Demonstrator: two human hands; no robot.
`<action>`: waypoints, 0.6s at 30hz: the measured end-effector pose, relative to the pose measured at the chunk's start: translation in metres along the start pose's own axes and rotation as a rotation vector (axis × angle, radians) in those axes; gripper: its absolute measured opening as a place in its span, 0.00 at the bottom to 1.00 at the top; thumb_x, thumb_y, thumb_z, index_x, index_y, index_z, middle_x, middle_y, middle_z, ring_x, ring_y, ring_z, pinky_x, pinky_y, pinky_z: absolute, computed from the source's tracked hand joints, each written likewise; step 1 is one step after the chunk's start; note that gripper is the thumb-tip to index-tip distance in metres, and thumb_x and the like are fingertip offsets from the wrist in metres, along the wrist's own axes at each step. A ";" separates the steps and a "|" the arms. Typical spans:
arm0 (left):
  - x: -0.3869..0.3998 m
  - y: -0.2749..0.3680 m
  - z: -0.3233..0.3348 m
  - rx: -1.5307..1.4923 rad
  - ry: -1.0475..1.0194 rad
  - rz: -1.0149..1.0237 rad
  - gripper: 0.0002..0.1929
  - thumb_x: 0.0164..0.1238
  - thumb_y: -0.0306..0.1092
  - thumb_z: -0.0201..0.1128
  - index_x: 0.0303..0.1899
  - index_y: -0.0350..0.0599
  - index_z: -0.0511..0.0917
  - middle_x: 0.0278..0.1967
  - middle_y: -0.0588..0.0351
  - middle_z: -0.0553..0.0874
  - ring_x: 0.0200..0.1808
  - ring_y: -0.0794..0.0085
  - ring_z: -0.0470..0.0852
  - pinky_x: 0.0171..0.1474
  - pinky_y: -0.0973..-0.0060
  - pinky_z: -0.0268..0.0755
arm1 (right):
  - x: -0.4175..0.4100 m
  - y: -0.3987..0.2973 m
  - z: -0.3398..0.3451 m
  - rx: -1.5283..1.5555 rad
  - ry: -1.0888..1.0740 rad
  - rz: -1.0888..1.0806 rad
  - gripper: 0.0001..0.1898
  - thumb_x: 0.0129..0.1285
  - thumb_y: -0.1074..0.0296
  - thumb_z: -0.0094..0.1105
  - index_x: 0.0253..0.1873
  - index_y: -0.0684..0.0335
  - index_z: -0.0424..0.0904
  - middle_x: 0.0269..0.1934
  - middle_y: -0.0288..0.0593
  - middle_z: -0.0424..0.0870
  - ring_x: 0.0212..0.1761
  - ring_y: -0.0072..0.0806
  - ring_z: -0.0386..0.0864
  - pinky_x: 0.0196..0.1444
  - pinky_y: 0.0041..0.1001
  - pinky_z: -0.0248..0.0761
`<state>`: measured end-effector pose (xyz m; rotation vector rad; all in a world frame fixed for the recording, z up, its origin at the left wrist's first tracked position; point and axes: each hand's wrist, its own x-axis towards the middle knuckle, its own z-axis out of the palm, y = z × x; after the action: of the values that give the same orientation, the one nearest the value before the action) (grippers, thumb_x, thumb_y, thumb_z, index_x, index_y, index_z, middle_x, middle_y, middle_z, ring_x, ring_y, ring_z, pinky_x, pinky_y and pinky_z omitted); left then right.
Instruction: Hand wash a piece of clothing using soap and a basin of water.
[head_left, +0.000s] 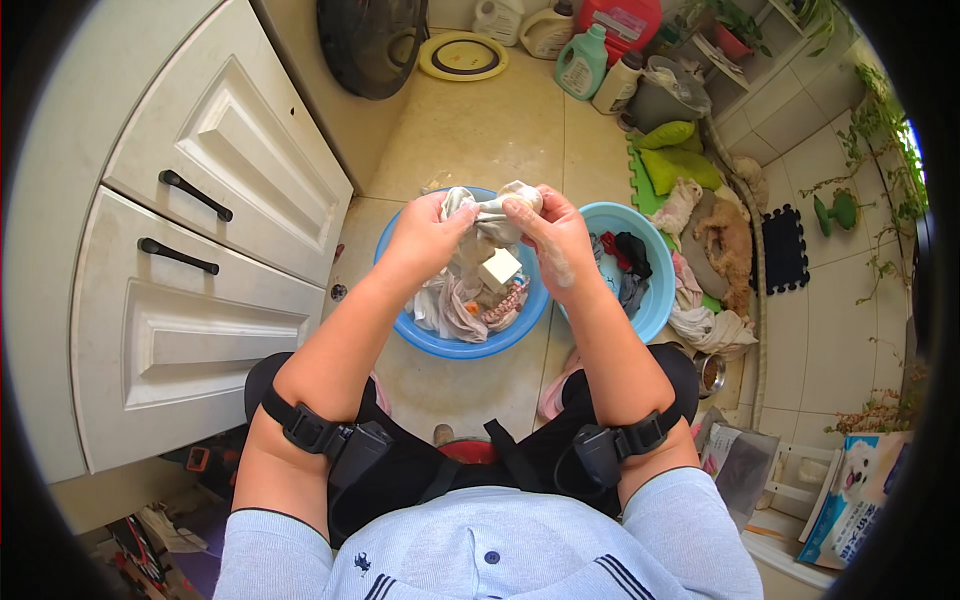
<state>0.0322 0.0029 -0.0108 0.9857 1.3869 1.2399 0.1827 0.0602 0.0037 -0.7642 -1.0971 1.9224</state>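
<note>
Both hands hold a wet light-grey cloth (491, 217), possibly a sock, bunched up over a blue plastic basin (465, 349). My left hand (427, 232) pinches its left end between thumb and fingers. At the right end, my right hand (559, 232) grips a rounded bunch of it, with whitish suds on the wrist. Below the hands, a pale block of soap (500, 267) rests on the laundry in the basin. Around it lie a wet beige-pink garment (459, 307), white cloth (426, 307) and a patterned red-and-white strip (506, 304).
A light-blue basin (660, 304) with dark and red garments (634, 255) stands at the right. Beyond are detergent bottles (581, 64) and a folded yellow basin (463, 56). White cabinets (225, 300) line the left. Right lie a brown curly-coated dog (726, 240) and a metal food bowl (709, 375).
</note>
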 end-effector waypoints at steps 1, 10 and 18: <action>0.000 0.000 -0.001 0.001 0.001 0.000 0.10 0.65 0.34 0.53 0.40 0.36 0.76 0.33 0.62 0.80 0.32 0.84 0.75 0.36 0.82 0.69 | 0.000 -0.002 -0.001 -0.089 -0.006 0.027 0.09 0.52 0.69 0.65 0.35 0.62 0.74 0.31 0.33 0.78 0.32 0.16 0.73 0.38 0.18 0.66; -0.001 0.003 -0.003 -0.050 -0.026 0.011 0.10 0.66 0.35 0.53 0.38 0.38 0.75 0.33 0.61 0.80 0.32 0.84 0.77 0.35 0.83 0.70 | 0.006 0.009 -0.014 -0.600 -0.064 0.050 0.14 0.54 0.65 0.63 0.40 0.70 0.78 0.34 0.36 0.80 0.34 0.19 0.75 0.40 0.21 0.68; 0.002 -0.002 -0.006 -0.088 -0.029 0.027 0.10 0.65 0.35 0.54 0.38 0.38 0.75 0.32 0.61 0.80 0.31 0.84 0.77 0.34 0.83 0.70 | 0.005 0.013 -0.014 -0.322 -0.205 -0.002 0.15 0.56 0.60 0.61 0.41 0.66 0.79 0.39 0.35 0.80 0.39 0.20 0.73 0.44 0.23 0.67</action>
<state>0.0262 0.0038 -0.0128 0.9608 1.2896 1.2906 0.1868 0.0665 -0.0153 -0.7466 -1.5596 1.8764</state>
